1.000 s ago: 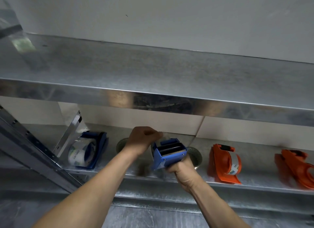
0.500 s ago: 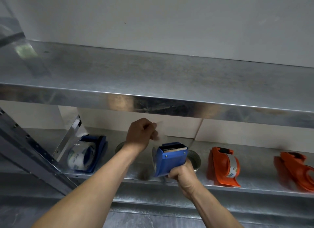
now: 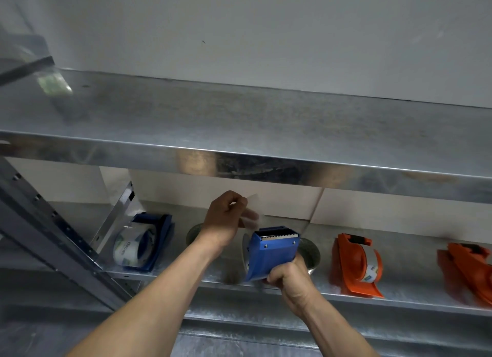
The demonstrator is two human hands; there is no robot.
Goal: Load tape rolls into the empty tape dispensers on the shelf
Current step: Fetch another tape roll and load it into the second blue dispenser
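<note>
My right hand (image 3: pixel 288 280) grips the handle of a blue tape dispenser (image 3: pixel 271 252) held upright over the lower shelf's front edge, its toothed blade on top. A clear tape strip (image 3: pixel 250 213) runs up from the blade, and my left hand (image 3: pixel 226 218) pinches its free end just above and left of the dispenser. The roll inside shows only as a pale rim at the dispenser's left side. Another blue dispenser (image 3: pixel 145 243) with a clear roll lies at the left of the lower shelf (image 3: pixel 415 300).
Two orange dispensers lie to the right on the lower shelf: one (image 3: pixel 356 263) holds a roll, the other (image 3: pixel 468 271) is cut off by the frame edge. A round metal tin (image 3: pixel 310 254) sits behind the held dispenser. The upper shelf (image 3: pixel 239 122) overhangs my hands. A slanted upright (image 3: pixel 48 237) stands left.
My left hand has pulled the tape end upward, away from the blade. The blue dispenser has tipped more upright in my right hand.
</note>
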